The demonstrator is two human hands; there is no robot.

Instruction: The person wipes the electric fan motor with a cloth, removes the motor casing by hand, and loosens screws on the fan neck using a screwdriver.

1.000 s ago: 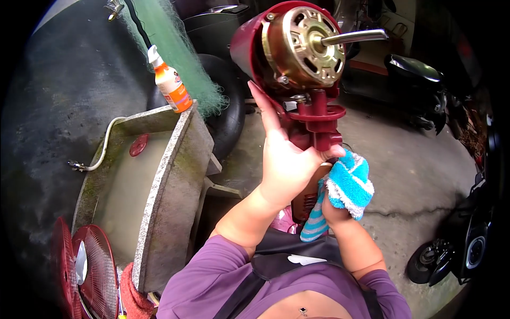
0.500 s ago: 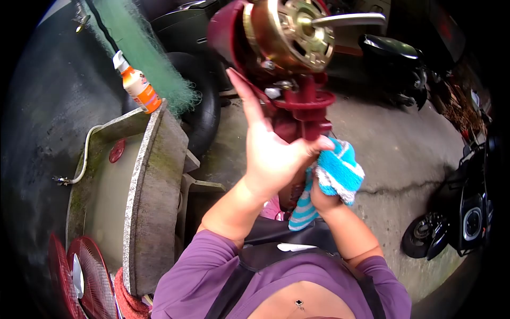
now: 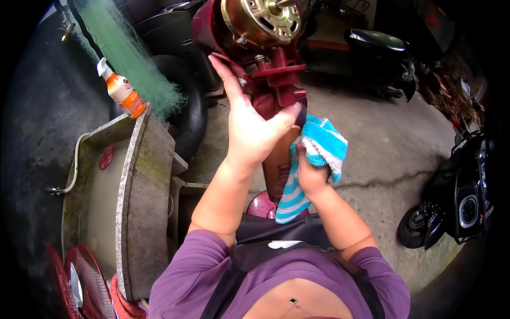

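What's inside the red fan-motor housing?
A brass-coloured electric motor, slotted face exposed, with a metal shaft sticking out. The motor's rear is covered by the housing; anything deeper in can't be seen.

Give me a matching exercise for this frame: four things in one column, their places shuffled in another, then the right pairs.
Things
1. Orange-and-white plastic bottle
2. Blue-and-grey striped cloth
3. Dark red plastic housing with a gold-coloured metal motor
4. Flat, rounded dark red piece

Places
A. In the right hand's grip
B. Inside the grey, rough-walled basin
C. Held up by the left hand
D. On the basin's rim

Pairs: 1-D, 2-A, 3-C, 4-B
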